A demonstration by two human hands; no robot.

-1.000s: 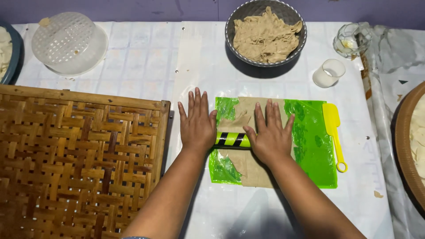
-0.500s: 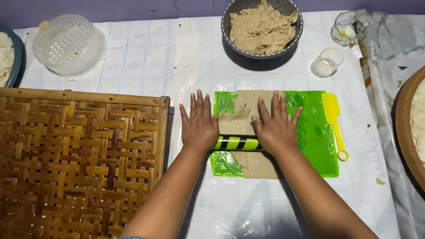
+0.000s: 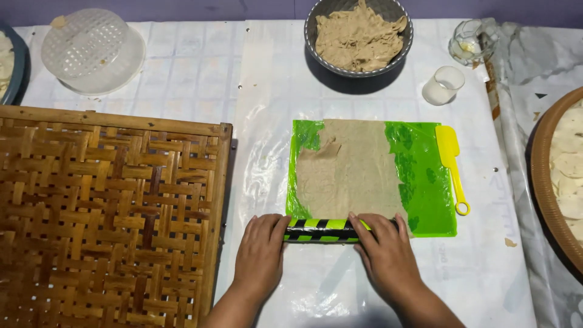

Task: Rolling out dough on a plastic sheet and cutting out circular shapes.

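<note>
White plastic-covered table (image 3: 182, 73), woven bamboo tray (image 3: 103, 212), both hands' fingers flat, open on striped roller (image 3: 322, 230).

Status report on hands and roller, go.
Both hands, left hand and right hand, flat on striped roller at near edge of green board. Dough sheet rolled thin. Nothing obstructing.
</note>
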